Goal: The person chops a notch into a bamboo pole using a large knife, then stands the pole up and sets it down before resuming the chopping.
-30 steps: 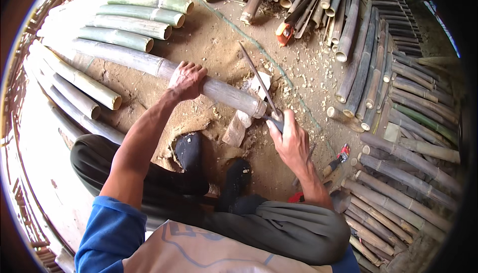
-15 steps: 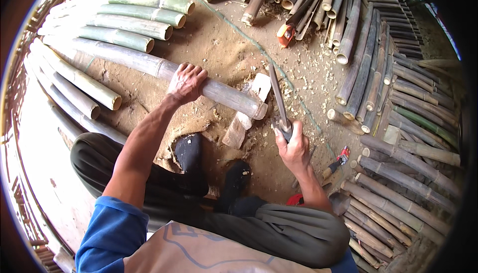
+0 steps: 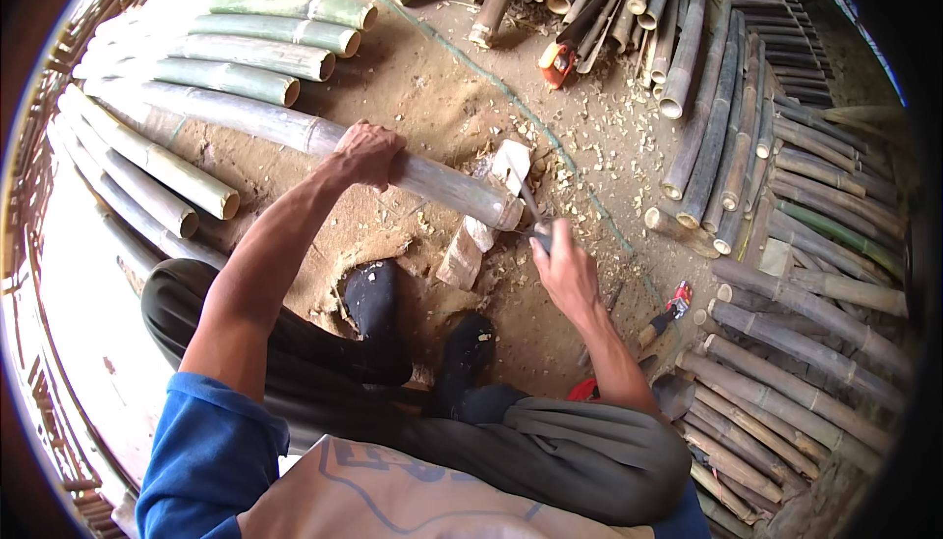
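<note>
My left hand (image 3: 371, 154) is wrapped round a grey bamboo pole (image 3: 450, 187), a little back from its cut end. That end rests on a pale wooden block (image 3: 460, 256) on the ground, and the pole runs off to the upper left. In my right hand (image 3: 568, 266) is the dark handle of a long-bladed knife (image 3: 529, 200). The blade points up and away, close beside the pole's cut end. Whether it touches the bamboo I cannot tell.
Several green and pale bamboo poles (image 3: 265, 46) lie at the upper left. More cut bamboo (image 3: 722, 126) is stacked along the right. An orange tape measure (image 3: 556, 64) and a red-and-black tool (image 3: 678, 300) lie among scattered shavings. My dark-socked feet (image 3: 370, 298) are below the pole.
My right hand has moved slightly left, bringing the knife from an upright position clear of the pole to beside its cut end. My left hand keeps its grip, the wrist slightly turned.
</note>
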Available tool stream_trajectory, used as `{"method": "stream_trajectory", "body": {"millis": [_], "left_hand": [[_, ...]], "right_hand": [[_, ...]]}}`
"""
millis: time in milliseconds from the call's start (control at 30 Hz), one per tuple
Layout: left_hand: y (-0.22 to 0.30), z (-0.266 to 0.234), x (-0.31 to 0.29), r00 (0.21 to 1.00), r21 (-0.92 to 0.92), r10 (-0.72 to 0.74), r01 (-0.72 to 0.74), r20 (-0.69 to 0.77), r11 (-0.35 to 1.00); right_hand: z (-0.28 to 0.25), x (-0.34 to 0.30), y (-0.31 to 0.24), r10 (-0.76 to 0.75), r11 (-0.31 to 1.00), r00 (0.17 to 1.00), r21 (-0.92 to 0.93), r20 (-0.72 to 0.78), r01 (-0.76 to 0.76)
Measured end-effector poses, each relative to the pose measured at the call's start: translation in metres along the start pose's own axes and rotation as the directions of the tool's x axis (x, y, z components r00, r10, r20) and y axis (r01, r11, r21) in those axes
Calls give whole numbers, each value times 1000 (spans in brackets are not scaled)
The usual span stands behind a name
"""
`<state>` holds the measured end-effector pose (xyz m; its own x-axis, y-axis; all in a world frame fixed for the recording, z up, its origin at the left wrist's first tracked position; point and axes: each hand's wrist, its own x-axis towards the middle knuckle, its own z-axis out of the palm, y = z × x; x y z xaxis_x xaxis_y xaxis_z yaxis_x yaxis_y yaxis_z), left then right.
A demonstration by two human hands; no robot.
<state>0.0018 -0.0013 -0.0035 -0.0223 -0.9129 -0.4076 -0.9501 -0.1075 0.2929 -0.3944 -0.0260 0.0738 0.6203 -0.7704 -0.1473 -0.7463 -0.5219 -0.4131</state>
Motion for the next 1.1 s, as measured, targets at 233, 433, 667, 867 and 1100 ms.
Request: {"method": "stream_trajectory", "body": {"millis": [233,433,667,867,1100], "left_hand": [[-16,44,-18,886,114,120,-77,-448,991],[-2,46,-22,775,122,200,-158,-600,980],[-14,47,-26,746,133,204,-155,-634,979],[-5,43,-25,760,120,204,-166,-618,979],[-21,-3,-28,965,231,191,-147,-178,962]], "right_hand": [[-42,-2,-37,10,999,999,38,33,-11],[-3,-13,-14,-137,986,967,61,-215,153],[-12,-10,-18,133,990,989,37,66,-136],[9,-1,-11,61,998,998,-23,-30,-62],[32,-44,34,368,768,909,486,197,-416]]}}
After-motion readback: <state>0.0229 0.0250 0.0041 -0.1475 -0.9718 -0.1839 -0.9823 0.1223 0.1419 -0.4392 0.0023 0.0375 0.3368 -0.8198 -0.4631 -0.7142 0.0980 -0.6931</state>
